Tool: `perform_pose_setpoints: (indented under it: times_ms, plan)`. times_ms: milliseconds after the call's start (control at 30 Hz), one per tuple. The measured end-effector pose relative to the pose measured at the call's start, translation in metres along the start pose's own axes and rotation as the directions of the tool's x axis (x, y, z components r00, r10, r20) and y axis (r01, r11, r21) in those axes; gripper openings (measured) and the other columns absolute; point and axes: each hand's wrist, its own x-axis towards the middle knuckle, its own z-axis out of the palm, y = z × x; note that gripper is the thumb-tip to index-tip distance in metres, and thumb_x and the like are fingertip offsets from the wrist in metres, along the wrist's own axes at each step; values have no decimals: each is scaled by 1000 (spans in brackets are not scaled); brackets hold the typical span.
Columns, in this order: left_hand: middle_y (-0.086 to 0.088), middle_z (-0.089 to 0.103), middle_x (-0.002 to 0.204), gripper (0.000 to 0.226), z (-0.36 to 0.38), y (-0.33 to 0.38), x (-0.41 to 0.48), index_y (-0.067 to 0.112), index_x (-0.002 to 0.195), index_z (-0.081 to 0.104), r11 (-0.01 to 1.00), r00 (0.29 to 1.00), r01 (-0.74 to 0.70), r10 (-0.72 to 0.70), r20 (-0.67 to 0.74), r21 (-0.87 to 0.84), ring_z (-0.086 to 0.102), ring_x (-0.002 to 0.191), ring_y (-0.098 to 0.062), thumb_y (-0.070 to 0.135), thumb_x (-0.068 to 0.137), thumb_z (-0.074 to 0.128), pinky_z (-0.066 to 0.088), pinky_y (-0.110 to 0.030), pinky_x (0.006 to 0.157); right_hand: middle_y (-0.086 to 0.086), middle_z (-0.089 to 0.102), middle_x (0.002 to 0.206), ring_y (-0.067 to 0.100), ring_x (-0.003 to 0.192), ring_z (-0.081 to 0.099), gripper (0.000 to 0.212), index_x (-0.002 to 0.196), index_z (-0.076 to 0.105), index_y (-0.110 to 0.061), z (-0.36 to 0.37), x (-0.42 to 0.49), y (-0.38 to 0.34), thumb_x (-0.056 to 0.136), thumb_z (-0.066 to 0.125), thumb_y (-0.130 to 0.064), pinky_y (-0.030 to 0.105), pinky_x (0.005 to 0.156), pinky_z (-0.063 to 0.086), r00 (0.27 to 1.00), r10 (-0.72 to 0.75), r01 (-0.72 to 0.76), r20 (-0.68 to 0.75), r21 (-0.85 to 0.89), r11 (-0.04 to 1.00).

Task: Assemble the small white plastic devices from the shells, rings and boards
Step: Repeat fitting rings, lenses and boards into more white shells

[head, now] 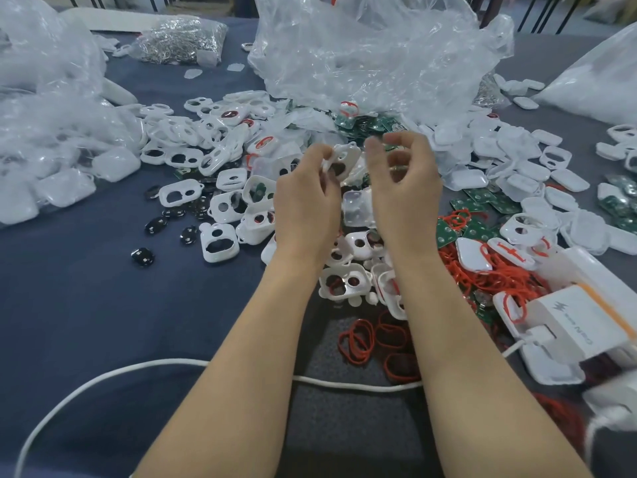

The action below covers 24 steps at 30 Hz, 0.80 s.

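My left hand pinches a white plastic shell with two cut-out openings, held up above the pile. My right hand hovers just to the right of the shell, fingers loosely curled and blurred, holding nothing I can make out. Under both hands lies a heap of white shells. Green circuit boards lie to the right and further back. Red rings lie on the cloth between my forearms. Small black pieces are scattered on the left.
A big crumpled clear plastic bag stands behind the pile, with more bags at far left and far right. A white charger box sits at the right, its white cable running across the blue cloth under my forearms.
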Motion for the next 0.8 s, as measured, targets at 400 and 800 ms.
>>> perform_pose_setpoints:
  times_ms: [400,800]
  plan:
    - [0,69,105,37,4,4,1,14,106,65,990,990,-60,75,116,-128,63,89,-7,-10,84,48,51,-25,79,9,65,85,14,70,65,17,88,58,-9,-12,14,1,89,54,7,21,60,56,772,462,-635,437,577,514]
    - [0,71,88,9,2,-2,9,15,98,63,653,912,408,-314,263,-638,68,88,-16,12,90,66,55,-28,83,1,69,84,13,80,67,11,93,60,-16,-7,9,7,88,65,-7,29,76,57,888,282,-415,363,370,831]
